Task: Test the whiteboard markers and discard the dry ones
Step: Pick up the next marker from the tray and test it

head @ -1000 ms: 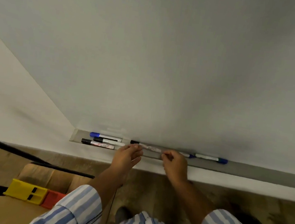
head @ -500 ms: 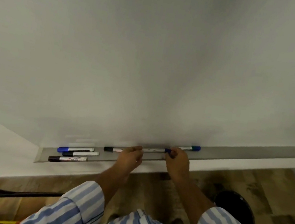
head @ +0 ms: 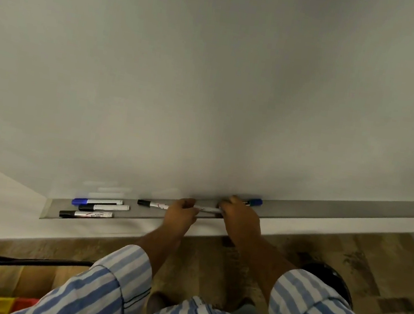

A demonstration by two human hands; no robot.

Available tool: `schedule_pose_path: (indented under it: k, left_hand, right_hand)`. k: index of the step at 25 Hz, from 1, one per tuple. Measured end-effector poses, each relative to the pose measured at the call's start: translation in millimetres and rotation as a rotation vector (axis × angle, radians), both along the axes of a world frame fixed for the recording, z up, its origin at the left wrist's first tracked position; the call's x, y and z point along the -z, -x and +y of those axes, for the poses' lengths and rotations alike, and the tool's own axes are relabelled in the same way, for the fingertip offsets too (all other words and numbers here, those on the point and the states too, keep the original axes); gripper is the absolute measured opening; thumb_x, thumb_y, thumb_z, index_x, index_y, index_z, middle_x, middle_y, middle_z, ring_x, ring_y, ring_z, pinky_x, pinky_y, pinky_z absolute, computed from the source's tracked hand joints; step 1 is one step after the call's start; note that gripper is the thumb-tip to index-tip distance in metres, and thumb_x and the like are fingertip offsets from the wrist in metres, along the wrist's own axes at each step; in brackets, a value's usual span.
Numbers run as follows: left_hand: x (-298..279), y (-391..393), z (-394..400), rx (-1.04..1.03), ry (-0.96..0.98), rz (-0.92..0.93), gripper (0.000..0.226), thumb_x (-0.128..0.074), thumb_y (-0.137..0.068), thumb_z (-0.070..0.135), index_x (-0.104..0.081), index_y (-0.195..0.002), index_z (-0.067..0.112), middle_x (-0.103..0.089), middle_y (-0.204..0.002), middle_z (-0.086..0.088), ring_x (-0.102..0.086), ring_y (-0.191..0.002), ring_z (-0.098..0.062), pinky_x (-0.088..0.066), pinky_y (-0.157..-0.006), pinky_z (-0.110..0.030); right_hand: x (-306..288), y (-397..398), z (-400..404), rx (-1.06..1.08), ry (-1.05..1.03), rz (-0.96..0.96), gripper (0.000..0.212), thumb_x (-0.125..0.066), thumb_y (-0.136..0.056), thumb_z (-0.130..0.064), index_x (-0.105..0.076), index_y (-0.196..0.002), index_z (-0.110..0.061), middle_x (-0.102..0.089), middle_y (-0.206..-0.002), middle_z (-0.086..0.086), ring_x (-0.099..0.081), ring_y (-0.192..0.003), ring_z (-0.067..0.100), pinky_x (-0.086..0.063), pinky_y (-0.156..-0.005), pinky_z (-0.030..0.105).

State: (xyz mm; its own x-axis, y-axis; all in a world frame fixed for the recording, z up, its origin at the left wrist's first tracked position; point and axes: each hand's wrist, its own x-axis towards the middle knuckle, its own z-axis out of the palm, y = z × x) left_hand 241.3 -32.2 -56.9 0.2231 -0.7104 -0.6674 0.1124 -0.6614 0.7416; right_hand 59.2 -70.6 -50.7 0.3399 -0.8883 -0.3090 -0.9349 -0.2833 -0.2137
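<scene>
The head view looks down on a grey marker tray (head: 326, 208) running along the foot of a whiteboard (head: 211, 77), with both of the person's hands on it.

The black-capped marker (head: 152, 204) lies lengthwise in the tray, its cap end poking out to the left of the left hand (head: 182, 213) and its pale barrel passing under the fingers toward the right hand (head: 239, 214). Such a marker is judged light, stiff and smooth plastic. It should not bend or break under a firm pinch, but a round barrel can roll or slide, so the middle of the barrel is the sound place to hold it, with the other hand taking the cap to pull it off.

The left hand's fingers are curled over the barrel, gripping it near the middle. The right hand is curled at the barrel's far end, beside a blue-capped marker (head: 254, 202) whose cap shows just past the knuckles. Its fingertips are hidden, so whether it pinches the black-capped marker, the blue one, or merely rests there cannot be told.

Three more markers lie together at the tray's left end, well apart from the hands: a blue-capped one (head: 97, 202) nearest the board, a black-capped one (head: 104, 207) in the middle and another black-capped one (head: 86, 215) at the front edge. A dark round bin (head: 329, 280) stands on the floor below the right arm.
</scene>
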Motion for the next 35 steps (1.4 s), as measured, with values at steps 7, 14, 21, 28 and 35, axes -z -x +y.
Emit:
schedule_pose_path:
  k: [7,14,21,28,35]
  left_hand:
    - [-22,19,3,-0.124,0.101,-0.038,0.03,-0.07,-0.092,-0.006,-0.07,-0.121,0.004,-0.071,-0.106,-0.013,-0.071,-0.096,-0.026,-0.063,-0.087,-0.035]
    - [-79,72,10,-0.257,0.432,0.138,0.022,-0.068,-0.094,-0.007,-0.073,-0.112,0.007,-0.074,-0.101,-0.007,-0.071,-0.096,-0.02,-0.061,-0.086,-0.032]
    - [-138,132,16,-0.083,0.662,-0.075,0.018,-0.061,-0.104,0.009,-0.077,-0.111,0.013,-0.077,-0.107,-0.012,-0.072,-0.106,-0.027,-0.059,-0.099,-0.04]
    - [-207,156,25,-0.109,0.854,-0.051,0.018,-0.065,-0.1,0.004,-0.073,-0.117,0.004,-0.077,-0.106,-0.017,-0.074,-0.099,-0.03,-0.062,-0.09,-0.041]
    - [-296,144,13,-0.083,1.059,-0.132,0.021,-0.067,-0.098,0.0,-0.072,-0.117,0.007,-0.075,-0.108,-0.014,-0.074,-0.099,-0.031,-0.062,-0.087,-0.037]
  right_hand:
    - [-9,24,-8,-0.313,0.134,0.073,0.021,-0.057,-0.106,-0.02,-0.059,-0.127,-0.018,-0.064,-0.121,0.006,-0.069,-0.103,0.027,-0.059,-0.081,0.038]
    - [-45,72,-11,-0.088,0.269,-0.323,0.011,-0.064,-0.094,-0.037,-0.06,-0.1,-0.029,-0.068,-0.093,-0.005,-0.065,-0.079,0.023,-0.046,-0.063,0.032]
    - [-120,107,-4,0.164,-0.167,-1.228,0.008,-0.069,-0.1,-0.008,-0.071,-0.101,-0.015,-0.07,-0.079,0.002,-0.064,-0.068,0.012,-0.056,-0.062,0.026]
    - [-197,121,3,0.051,-0.42,-1.619,0.015,-0.057,-0.105,-0.001,-0.069,-0.107,-0.01,-0.062,-0.077,0.016,-0.054,-0.063,0.024,-0.048,-0.057,0.034]
    - [-290,113,-5,-0.058,-0.258,-1.689,0.036,-0.051,-0.102,-0.038,-0.081,-0.106,-0.018,-0.071,-0.085,0.017,-0.057,-0.065,0.026,-0.051,-0.056,0.033]
